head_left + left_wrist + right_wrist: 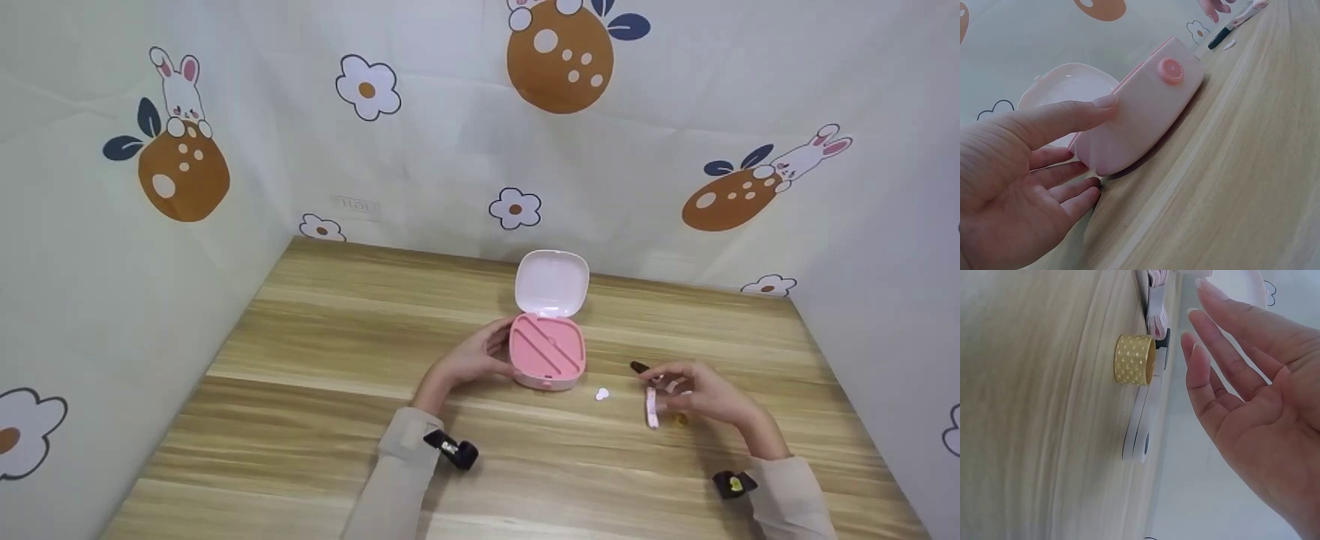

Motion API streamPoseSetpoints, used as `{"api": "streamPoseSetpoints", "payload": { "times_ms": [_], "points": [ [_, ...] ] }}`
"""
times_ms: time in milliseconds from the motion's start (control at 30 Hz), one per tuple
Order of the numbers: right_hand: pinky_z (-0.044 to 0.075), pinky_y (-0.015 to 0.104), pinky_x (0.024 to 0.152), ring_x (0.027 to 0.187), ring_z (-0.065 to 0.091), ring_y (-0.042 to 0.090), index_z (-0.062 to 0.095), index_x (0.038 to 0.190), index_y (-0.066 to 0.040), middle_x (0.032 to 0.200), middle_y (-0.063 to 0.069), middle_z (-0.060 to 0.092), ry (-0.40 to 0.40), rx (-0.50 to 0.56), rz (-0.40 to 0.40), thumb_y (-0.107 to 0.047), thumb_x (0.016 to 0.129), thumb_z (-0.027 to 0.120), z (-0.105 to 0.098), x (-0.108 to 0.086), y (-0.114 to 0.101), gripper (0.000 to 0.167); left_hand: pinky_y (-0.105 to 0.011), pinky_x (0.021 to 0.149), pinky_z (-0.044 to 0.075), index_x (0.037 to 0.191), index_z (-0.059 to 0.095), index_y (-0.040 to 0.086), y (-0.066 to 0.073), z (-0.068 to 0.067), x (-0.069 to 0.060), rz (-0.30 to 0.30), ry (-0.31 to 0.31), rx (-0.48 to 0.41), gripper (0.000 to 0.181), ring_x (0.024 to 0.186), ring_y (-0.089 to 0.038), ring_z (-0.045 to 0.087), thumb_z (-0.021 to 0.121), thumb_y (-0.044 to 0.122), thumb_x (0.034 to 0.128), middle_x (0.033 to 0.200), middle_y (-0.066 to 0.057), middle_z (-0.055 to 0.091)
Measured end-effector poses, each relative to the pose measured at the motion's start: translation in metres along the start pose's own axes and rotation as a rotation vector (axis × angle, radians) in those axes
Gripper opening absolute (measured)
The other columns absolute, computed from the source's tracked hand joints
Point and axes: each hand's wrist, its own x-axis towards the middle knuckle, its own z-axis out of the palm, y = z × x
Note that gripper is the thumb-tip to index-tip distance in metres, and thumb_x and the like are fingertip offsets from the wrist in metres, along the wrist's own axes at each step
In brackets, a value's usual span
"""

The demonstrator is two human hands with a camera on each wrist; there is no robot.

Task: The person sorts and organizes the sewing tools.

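Note:
A pink sewing-kit-like box point(547, 349) stands on the table with its white lid point(553, 283) raised behind. My left hand point(476, 356) rests against its left side; in the left wrist view the thumb lies straight along the white front wall point(1140, 112), the other fingers loosely extended by the end. My right hand point(705, 390) hovers with loosely bent fingers, holding nothing. Beneath it lie what look like scissors with white handles point(1143, 433) and a black end point(639, 367), a pink-and-white bundle point(652, 409) with a grey band, and a gold dimpled thimble point(1133, 360).
A small white flat piece point(602, 394) lies between the box and the bundle. Patterned cloth point(442, 135) walls in the wooden table point(360, 322) at the back and sides. Each sleeve carries a black wrist camera point(452, 450).

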Motion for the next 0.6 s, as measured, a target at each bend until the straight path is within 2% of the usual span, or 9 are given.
{"api": "streamPoseSetpoints", "payload": {
  "times_ms": [233,467,600],
  "points": [
    [0.055,0.021,0.077,0.091,0.064,0.016,0.070,0.120,0.012,0.107,0.024,0.073,-0.025,-0.009,-0.010,-0.001,0.086,0.082,0.0001,0.0023,0.0049,0.038,-0.042,0.133,0.021,0.163,0.023,-0.009,0.0009,0.0008,-0.0009,-0.016,0.008,-0.013,0.097,0.160,-0.039,0.023,0.076,-0.013,0.0810,0.170,-0.027,0.025],
    [0.053,0.022,0.077,0.092,0.064,0.014,0.074,0.117,0.008,0.115,0.022,0.076,-0.057,-0.004,-0.008,-0.002,0.085,0.082,-0.0001,0.0058,0.0060,0.035,-0.043,0.133,0.022,0.163,0.023,-0.009,0.0024,0.0019,-0.0013,-0.020,0.008,-0.025,0.097,0.160,-0.040,0.023,0.074,-0.015,0.0811,0.170,-0.027,0.025],
    [0.052,0.022,0.075,0.089,0.063,0.013,0.075,0.116,0.007,0.114,0.022,0.076,-0.083,0.005,-0.019,-0.001,0.085,0.082,-0.0016,0.0080,0.0069,0.033,-0.043,0.133,0.022,0.163,0.022,-0.009,0.0020,0.0016,-0.0004,-0.023,0.007,-0.019,0.096,0.160,-0.040,0.022,0.074,-0.015,0.0824,0.171,-0.028,0.024]
  ]
}}
